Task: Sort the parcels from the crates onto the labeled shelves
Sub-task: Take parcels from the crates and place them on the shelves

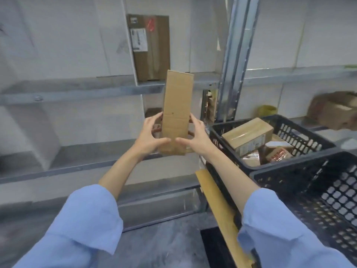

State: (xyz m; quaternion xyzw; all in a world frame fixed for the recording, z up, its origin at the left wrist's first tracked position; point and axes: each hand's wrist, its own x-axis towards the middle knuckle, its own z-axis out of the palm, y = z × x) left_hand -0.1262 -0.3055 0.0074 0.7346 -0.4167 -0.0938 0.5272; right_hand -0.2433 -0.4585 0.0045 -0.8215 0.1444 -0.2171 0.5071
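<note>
Currently, a tall cardboard parcel (176,113) is held upright just left of the black crate (297,132), left hand (152,137) and right hand (196,137) each with grip clamped on its lower end, probably to steady it for shelving.

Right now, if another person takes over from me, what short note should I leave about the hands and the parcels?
Hands: the left hand and the right hand both grip the lower part of the tall cardboard box, held upright before the shelves.
Crate: the black crate at right holds several parcels.
Done: one labelled parcel stands on the upper shelf.
Left: shelve the held box, then the crate's parcels.
</note>
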